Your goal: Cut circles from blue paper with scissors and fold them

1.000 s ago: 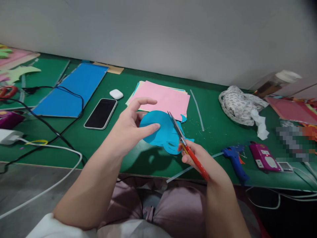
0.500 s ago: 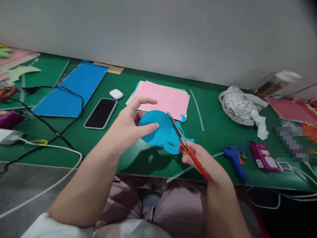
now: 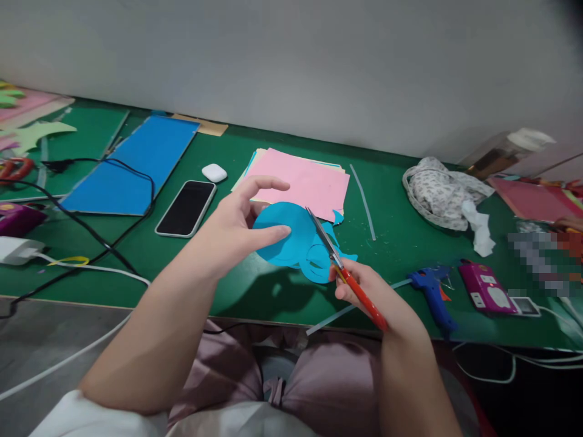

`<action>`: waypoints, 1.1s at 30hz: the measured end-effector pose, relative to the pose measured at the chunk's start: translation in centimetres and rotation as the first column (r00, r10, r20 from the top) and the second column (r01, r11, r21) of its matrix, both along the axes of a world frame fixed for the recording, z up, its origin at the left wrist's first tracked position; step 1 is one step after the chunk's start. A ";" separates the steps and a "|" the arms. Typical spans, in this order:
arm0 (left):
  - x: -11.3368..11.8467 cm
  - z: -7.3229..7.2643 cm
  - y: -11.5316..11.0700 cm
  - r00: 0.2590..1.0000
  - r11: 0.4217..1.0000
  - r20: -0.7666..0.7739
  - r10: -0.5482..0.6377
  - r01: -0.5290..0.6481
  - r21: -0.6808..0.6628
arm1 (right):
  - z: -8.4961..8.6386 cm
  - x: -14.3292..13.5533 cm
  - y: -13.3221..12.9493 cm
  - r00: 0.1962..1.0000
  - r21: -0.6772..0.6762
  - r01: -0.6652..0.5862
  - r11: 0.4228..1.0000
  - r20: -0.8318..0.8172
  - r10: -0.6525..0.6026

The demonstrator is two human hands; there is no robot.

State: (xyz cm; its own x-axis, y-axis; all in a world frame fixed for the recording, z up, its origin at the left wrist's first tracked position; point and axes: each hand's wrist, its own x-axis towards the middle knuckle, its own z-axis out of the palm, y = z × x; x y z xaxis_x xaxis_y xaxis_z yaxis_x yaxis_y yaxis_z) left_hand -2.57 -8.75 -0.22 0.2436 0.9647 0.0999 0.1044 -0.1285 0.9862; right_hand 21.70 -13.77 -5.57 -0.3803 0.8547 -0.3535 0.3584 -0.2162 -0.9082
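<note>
My left hand [image 3: 243, 224] pinches a round piece of blue paper [image 3: 285, 240], thumb on top and the other fingers behind its far edge. In my right hand [image 3: 364, 288] is a pair of scissors with red handles [image 3: 363, 298]. The scissor blades point up and left, lying close along the right edge of the blue circle; whether they touch it I cannot tell. Curled blue paper scraps [image 3: 319, 264] lie under and right of the circle. Just behind the circle rests a stack of coloured paper [image 3: 303, 179] with a pink sheet on top.
Left of my hand are a phone [image 3: 186, 208], a white earbud case [image 3: 214, 173], a blue board [image 3: 136, 164] and black and white cables. To the right lie a blue glue gun [image 3: 432, 294], a purple power strip [image 3: 487, 288], a patterned cloth [image 3: 444, 191] and clear glue sticks [image 3: 363, 200].
My left hand and the blue circle have shifted very slightly left, and the scissor tips have moved a little left with them. Otherwise things look the same.
</note>
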 end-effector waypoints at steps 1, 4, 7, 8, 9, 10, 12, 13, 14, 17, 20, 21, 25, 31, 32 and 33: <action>0.0 0.0 0.0 1.000 1.000 -0.003 -0.001 0.001 -0.004 | 0.0 0.0 0.0 1.000 -0.009 -0.001 1.000 -0.004 0.001; -0.2 0.1 0.1 1.000 1.000 -0.021 -0.005 0.005 -0.001 | 0.0 0.1 0.0 1.000 -0.029 -0.005 1.000 -0.008 0.005; -0.4 0.1 0.3 0.998 1.000 -0.052 -0.019 0.019 0.008 | -0.1 0.2 0.0 1.000 -0.022 -0.010 1.000 0.007 0.011; -0.4 0.1 0.3 0.998 1.000 -0.062 -0.024 0.024 0.011 | -0.1 0.2 0.0 1.000 -0.016 -0.013 1.000 0.013 0.013; -0.5 0.2 0.3 0.997 0.999 -0.072 -0.028 0.029 0.013 | 0.0 0.2 0.0 1.000 -0.011 -0.014 1.000 0.018 0.014; -0.5 0.2 0.4 0.996 0.999 -0.080 -0.032 0.033 0.016 | 0.0 0.2 0.0 1.000 -0.008 -0.013 1.000 0.022 0.014; -0.6 0.2 0.4 0.995 0.999 -0.095 -0.037 0.039 0.023 | 0.0 0.1 0.0 1.000 -0.010 -0.009 1.000 0.029 0.009; -0.6 0.2 0.4 0.994 0.999 -0.103 -0.038 0.041 0.029 | 0.0 0.2 -0.1 1.000 -0.013 -0.007 1.000 0.031 0.007; -0.7 0.2 0.4 0.993 0.999 -0.113 -0.038 0.043 0.034 | 0.0 0.2 -0.1 0.999 -0.016 -0.005 1.000 0.032 0.005; -0.8 0.2 0.4 0.988 0.998 -0.152 -0.038 0.046 0.047 | 0.0 0.3 -0.1 0.999 -0.025 -0.006 1.000 0.035 0.006; -1.0 0.2 0.6 0.983 0.997 -0.178 -0.044 0.053 0.046 | 0.0 0.3 -0.1 0.999 -0.040 0.001 0.999 0.033 0.000; -1.0 0.1 0.6 0.982 0.998 -0.184 -0.042 0.052 0.047 | 0.1 0.3 -0.1 0.999 -0.048 0.002 0.999 0.034 -0.001; -1.1 0.1 0.8 0.981 0.998 -0.195 -0.021 0.031 0.051 | 0.1 0.4 0.0 0.999 -0.053 0.013 0.999 0.039 -0.011; -0.2 -0.4 0.6 0.980 0.998 -0.190 -0.057 0.056 -0.011 | -0.8 0.4 0.4 0.994 0.125 0.093 0.988 -0.071 -0.084; 0.1 -0.6 0.5 0.979 0.997 -0.189 -0.074 0.071 -0.023 | -0.8 0.3 0.5 0.991 0.139 0.112 0.984 -0.095 -0.099; 0.5 -0.9 0.4 0.979 0.996 -0.184 -0.091 0.086 -0.036 | -0.8 0.1 0.6 0.986 0.150 0.139 0.979 -0.112 -0.123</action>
State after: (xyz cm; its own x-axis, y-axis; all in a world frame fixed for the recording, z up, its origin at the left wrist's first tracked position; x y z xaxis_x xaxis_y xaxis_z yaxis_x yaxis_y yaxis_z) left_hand -2.12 -8.36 -1.11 0.3401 0.9402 0.0182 0.2751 -0.1180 0.9542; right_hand 21.81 -13.20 -6.42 -0.2885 0.9411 -0.1765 0.2410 -0.1071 -0.9646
